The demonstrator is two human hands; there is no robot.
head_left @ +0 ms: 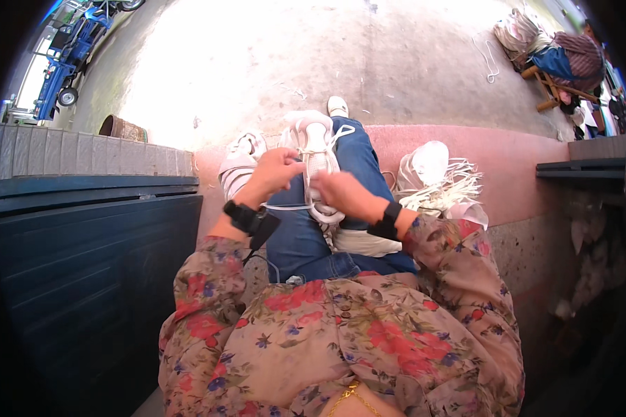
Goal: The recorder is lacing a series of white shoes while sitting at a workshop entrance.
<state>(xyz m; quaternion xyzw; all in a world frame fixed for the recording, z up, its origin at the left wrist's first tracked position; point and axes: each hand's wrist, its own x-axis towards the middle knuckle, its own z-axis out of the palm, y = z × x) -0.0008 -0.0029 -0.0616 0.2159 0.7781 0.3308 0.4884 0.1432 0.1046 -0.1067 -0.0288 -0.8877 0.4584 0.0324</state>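
Note:
A white sneaker [317,163] rests across my lap, its toe pointing away from me. A white shoelace [290,207] is threaded through its upper and strung loosely across my thigh. On the left side of the sneaker, my left hand [278,170] has its fingers curled in a pinch on the lace. My right hand [346,197] is closed at the sneaker's right side, slightly blurred, its fingers on the lace; their tips are partly hidden. Another white shoe [247,146] lies beyond my left hand.
White laces [455,184] lie heaped beside a white bag [426,163] to my right. A dark blue cabinet [94,264] stands at left, with a round bin [123,128] behind. Farther off are a blue vehicle [66,59] and a wooden stool [549,89] piled with cloth.

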